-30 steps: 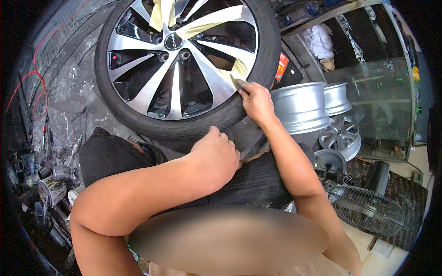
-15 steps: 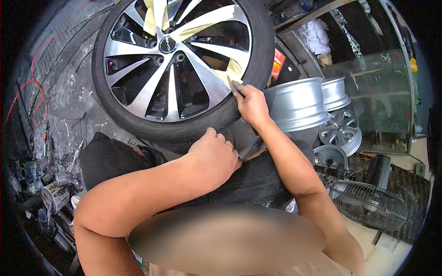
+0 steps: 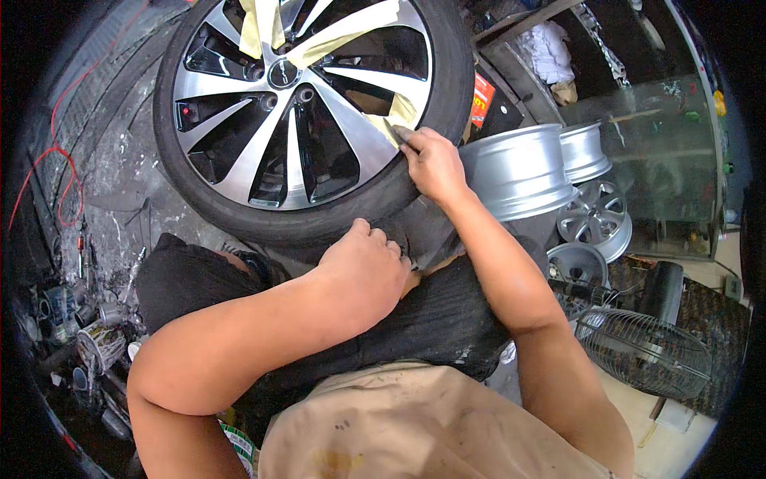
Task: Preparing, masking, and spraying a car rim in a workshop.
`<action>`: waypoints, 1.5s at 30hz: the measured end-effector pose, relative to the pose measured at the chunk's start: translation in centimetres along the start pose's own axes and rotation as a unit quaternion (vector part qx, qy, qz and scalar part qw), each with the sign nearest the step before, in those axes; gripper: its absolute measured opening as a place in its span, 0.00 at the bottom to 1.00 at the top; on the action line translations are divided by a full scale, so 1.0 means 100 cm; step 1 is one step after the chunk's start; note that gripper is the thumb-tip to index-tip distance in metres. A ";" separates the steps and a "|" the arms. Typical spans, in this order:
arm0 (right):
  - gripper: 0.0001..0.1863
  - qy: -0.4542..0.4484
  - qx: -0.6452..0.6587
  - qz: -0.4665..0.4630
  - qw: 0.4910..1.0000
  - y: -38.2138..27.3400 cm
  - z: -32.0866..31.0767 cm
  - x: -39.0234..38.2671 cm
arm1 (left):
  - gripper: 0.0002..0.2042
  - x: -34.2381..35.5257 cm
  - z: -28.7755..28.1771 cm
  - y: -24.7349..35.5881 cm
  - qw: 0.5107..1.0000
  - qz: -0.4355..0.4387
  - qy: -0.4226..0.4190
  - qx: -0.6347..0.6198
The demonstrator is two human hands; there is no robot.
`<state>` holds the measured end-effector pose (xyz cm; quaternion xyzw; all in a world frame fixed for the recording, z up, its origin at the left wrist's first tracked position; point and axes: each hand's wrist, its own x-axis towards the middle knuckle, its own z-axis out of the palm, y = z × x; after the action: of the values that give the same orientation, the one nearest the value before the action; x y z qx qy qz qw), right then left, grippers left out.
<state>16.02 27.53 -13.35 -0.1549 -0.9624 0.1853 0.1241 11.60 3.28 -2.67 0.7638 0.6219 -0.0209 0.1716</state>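
A car wheel with machined silver spokes, black recesses and a black tyre lies in front of me. Strips of pale yellow masking tape run over some upper spokes, and another piece of tape sits at the right rim. My right hand is closed round a thin, dark blade-like tool, its tip at the lower edge of that tape. My left hand is closed, its fingers curled under beside the near side of the tyre; what they hold, if anything, is hidden.
Bare silver rims stand to the right, with a spoked rim below them. A caged fan is at the lower right. Scattered cans and tools crowd the left, near a red cord. A glass cabinet stands far right.
The wheel sits slightly further left and higher in view. My right hand with the tool has shifted a little up along the rim. My left hand stays by the tyre.
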 end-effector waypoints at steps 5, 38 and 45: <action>0.14 -0.021 0.016 0.002 1.000 0.006 0.002 -0.008 | 0.18 0.001 0.004 -0.002 1.000 0.004 0.002 0.013; 0.16 0.023 0.081 0.028 0.996 -0.002 0.010 -0.010 | 0.24 0.003 0.003 0.000 0.999 -0.020 -0.032 -0.015; 0.18 0.021 0.063 0.024 0.998 0.007 0.013 -0.011 | 0.26 0.008 0.005 -0.001 0.999 -0.022 -0.011 -0.022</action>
<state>16.85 27.33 -15.03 -0.1738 -0.9421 0.2450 0.1491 11.78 3.91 -3.38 0.7457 0.6368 -0.0196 0.1951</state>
